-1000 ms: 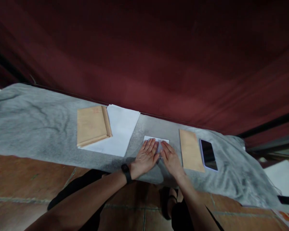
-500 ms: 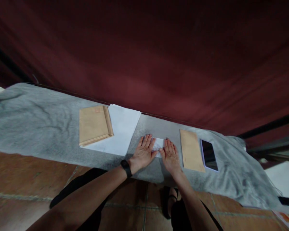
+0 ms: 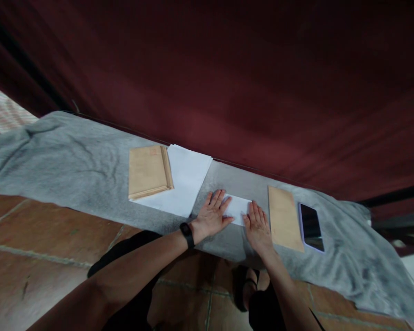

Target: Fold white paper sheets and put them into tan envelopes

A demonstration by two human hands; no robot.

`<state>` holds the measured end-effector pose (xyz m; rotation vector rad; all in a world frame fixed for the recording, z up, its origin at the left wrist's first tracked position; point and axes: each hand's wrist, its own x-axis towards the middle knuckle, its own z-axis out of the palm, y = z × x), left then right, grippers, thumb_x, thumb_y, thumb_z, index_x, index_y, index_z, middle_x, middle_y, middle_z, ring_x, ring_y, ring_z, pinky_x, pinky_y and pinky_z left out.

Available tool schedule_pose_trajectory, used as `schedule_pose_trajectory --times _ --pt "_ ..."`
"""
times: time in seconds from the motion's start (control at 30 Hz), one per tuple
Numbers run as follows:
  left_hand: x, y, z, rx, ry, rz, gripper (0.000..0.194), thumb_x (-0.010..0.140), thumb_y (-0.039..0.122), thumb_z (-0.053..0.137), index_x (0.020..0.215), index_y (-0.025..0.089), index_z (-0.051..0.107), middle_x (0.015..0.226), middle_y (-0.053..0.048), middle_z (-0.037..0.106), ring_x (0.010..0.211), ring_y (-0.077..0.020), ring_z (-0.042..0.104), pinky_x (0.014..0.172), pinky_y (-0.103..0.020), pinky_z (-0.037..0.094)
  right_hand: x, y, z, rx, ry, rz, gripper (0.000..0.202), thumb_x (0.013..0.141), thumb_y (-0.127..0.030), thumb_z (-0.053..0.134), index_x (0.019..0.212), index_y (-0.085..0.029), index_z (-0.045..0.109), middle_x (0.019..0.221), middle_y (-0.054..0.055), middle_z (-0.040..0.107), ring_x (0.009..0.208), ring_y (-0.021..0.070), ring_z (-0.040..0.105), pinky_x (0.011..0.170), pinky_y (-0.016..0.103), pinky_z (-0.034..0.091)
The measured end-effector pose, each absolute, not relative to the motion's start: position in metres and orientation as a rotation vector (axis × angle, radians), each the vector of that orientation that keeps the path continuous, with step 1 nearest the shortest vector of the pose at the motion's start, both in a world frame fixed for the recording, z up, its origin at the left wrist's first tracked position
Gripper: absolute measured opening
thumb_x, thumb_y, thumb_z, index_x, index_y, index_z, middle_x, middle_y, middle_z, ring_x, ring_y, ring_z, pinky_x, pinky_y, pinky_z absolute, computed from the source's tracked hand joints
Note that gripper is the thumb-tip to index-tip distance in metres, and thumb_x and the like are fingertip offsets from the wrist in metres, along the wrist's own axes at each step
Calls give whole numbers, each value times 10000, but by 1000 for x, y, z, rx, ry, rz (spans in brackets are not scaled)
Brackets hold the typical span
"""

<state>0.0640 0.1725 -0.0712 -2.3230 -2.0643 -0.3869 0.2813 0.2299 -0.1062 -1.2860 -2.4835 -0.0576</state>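
A small folded white paper [image 3: 237, 209] lies flat on the grey cloth, between and partly beneath my hands. My left hand [image 3: 214, 215] rests palm down on its left end, fingers spread, with a black band on that wrist. On the right end lies my right hand [image 3: 258, 225], also flat with its fingers stretched out. Just right of that hand is a single brown envelope [image 3: 285, 218]. To the left, a stack of brown envelopes [image 3: 148, 170] sits on white paper sheets [image 3: 189, 172].
The grey cloth [image 3: 86, 161] covers a long narrow surface running left to right. A phone [image 3: 311, 226] with a purple edge lies beyond the single envelope. A dark red panel [image 3: 207, 92] rises along the back edge. Brown floor tiles [image 3: 55, 230] show in front.
My hands have moved farther apart along the folded paper, leaving more of its middle showing. The view has shifted, so the things on the cloth appear farther right.
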Motion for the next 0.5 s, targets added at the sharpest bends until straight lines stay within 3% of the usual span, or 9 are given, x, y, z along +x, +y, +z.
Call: schedule_pose_trajectory --times 0.5 --pt "55 165 -69 -2327 -2050 -371 686 975 623 403 1522 210 385 1620 -162 304 1512 -304 240 1218 -536 134 292 229 -112 -1285 -2466 11 588 1067 -423 228 1591 -158 209 1619 140 316 1505 282 243 1177 528 311"
